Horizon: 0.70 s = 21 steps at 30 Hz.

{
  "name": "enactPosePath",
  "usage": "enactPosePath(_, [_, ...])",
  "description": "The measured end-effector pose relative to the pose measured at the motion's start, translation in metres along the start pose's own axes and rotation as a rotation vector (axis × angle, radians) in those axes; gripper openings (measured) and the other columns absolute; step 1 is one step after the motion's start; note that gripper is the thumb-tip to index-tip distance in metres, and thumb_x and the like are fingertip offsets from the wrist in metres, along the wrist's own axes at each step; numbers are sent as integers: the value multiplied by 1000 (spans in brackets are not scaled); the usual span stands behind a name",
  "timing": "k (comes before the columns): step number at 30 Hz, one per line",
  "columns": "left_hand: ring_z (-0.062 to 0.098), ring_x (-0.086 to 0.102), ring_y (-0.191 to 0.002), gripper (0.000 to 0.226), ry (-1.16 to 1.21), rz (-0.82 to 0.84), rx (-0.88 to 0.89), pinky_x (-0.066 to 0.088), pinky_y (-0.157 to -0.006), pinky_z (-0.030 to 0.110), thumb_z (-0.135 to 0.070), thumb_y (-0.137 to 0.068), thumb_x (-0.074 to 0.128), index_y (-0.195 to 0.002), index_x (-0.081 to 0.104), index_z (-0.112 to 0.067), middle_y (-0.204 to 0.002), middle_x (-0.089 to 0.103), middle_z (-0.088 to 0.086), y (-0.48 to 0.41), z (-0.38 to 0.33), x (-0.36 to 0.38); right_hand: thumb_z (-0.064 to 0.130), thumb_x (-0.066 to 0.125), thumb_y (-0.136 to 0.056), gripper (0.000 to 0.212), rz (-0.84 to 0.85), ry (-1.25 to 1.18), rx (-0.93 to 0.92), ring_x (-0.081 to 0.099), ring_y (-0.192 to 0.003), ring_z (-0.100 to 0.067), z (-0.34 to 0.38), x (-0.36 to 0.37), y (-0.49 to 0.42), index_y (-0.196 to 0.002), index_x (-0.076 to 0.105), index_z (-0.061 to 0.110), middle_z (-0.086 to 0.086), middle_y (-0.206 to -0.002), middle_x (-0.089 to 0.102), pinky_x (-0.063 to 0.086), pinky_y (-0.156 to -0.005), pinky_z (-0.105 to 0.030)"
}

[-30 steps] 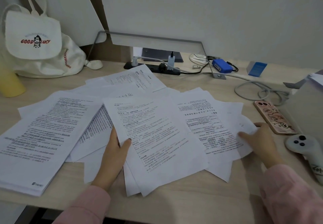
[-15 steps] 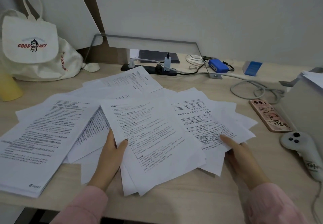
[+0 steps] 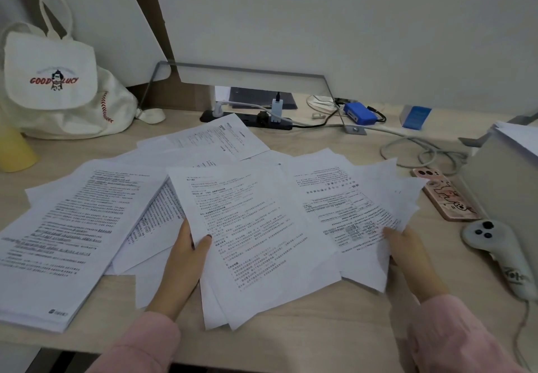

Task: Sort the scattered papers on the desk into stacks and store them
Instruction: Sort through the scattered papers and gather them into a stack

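Printed white papers lie fanned across the wooden desk [image 3: 320,323]. A thick stack [image 3: 58,241] sits at the left. My left hand [image 3: 186,256] grips the left edge of the middle sheets [image 3: 256,232], thumb on top. My right hand [image 3: 407,253] holds the lower edge of the right-hand sheets [image 3: 355,206], which are lifted and curled upward at their right side. More sheets [image 3: 221,139] lie further back. My fingers under the papers are hidden.
A white cloth bag [image 3: 58,87] and a yellow object [image 3: 14,151] stand at the back left. A power strip [image 3: 250,119], blue box [image 3: 359,113] and cables [image 3: 422,151] line the back. A phone [image 3: 445,195], white controller [image 3: 500,253] and grey box [image 3: 506,186] are at the right.
My right hand slid from the far right edge of the papers inward and down, took hold of the right-hand sheets and raised them. My left hand kept its grip.
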<state>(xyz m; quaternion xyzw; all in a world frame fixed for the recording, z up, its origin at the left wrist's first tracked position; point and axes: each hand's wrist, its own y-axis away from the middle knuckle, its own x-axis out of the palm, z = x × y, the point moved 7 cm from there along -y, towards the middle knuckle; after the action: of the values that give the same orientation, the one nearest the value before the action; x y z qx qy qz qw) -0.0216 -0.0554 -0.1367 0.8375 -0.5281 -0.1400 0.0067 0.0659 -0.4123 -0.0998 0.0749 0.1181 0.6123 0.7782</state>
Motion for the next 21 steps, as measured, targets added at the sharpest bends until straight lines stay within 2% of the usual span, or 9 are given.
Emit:
enactPosePath(2, [13, 56, -113, 41, -1, -1, -1, 45, -99, 44, -18, -94, 48, -130, 43, -37, -120, 58, -15, 0, -1, 0, 7, 39, -94, 32, -88, 86, -57, 56, -109, -31, 1, -12, -6, -125, 47, 8, -11, -122, 59, 48, -88, -38])
enactPosePath(7, [14, 55, -115, 45, 1, 1, -8, 45, -100, 47, -21, -93, 49, -134, 40, -38, -124, 58, -14, 0, 3, 0, 9, 52, -90, 47, -156, 174, -133, 53, -102, -24, 5, -28, -7, -133, 31, 9, -5, -114, 53, 46, -88, -41])
enactPosePath(11, [14, 56, -115, 45, 10, 3, -8, 45, -100, 47, -21, -94, 48, -134, 40, -40, -125, 58, -15, 1, 2, 1, 6, 57, -88, 36, -140, 154, -80, 62, -92, -20, -6, -26, -3, -122, 47, 2, -9, -112, 62, 47, -76, -28])
enactPosePath(14, [14, 56, -114, 45, 28, 8, -6, 46, -99, 49, -20, -93, 48, -133, 42, -41, -124, 59, -14, 1, 2, 1, -3, 51, -90, 15, -32, -89, 32, 65, -49, 0, -11, -17, 2, -104, 53, 1, -6, -88, 63, 50, -44, -12])
enactPosePath(15, [15, 57, -114, 44, 32, 8, -7, 46, -99, 49, -20, -93, 48, -132, 42, -41, -124, 59, -14, 1, 3, 0, -2, 52, -89, 13, -5, -105, 48, 66, -50, -2, -12, -14, 0, -102, 54, 0, -7, -87, 63, 52, -45, -14])
enactPosePath(17, [15, 57, -113, 43, 35, 7, -12, 46, -98, 50, -20, -93, 49, -131, 43, -41, -123, 60, -15, 1, 3, 0, 10, 59, -86, 24, -46, 181, -10, 70, -83, -20, -11, -19, -6, -104, 58, -5, -18, -109, 63, 58, -75, -33])
enactPosePath(18, [15, 58, -113, 43, 37, 5, -12, 46, -98, 50, -21, -93, 49, -131, 43, -41, -123, 60, -15, 1, 3, 0, 14, 61, -85, 32, -126, 397, -87, 61, -101, -29, -5, -23, -7, -107, 59, -8, -21, -123, 54, 51, -91, -41])
enactPosePath(19, [15, 58, -113, 43, 37, 6, -10, 46, -98, 50, -21, -93, 49, -131, 43, -41, -123, 60, -15, 2, 2, 0, 14, 61, -85, 32, -224, 572, -202, 50, -113, -35, 6, -24, -3, -107, 59, -10, -23, -132, 45, 43, -100, -43])
enactPosePath(21, [15, 58, -113, 43, 30, 11, -2, 46, -98, 50, -22, -93, 49, -131, 42, -42, -124, 59, -15, 2, 2, 0, 9, 57, -88, 23, -383, 704, -426, 40, -121, -39, 26, -26, 8, -99, 60, -11, -27, -135, 38, 38, -99, -44])
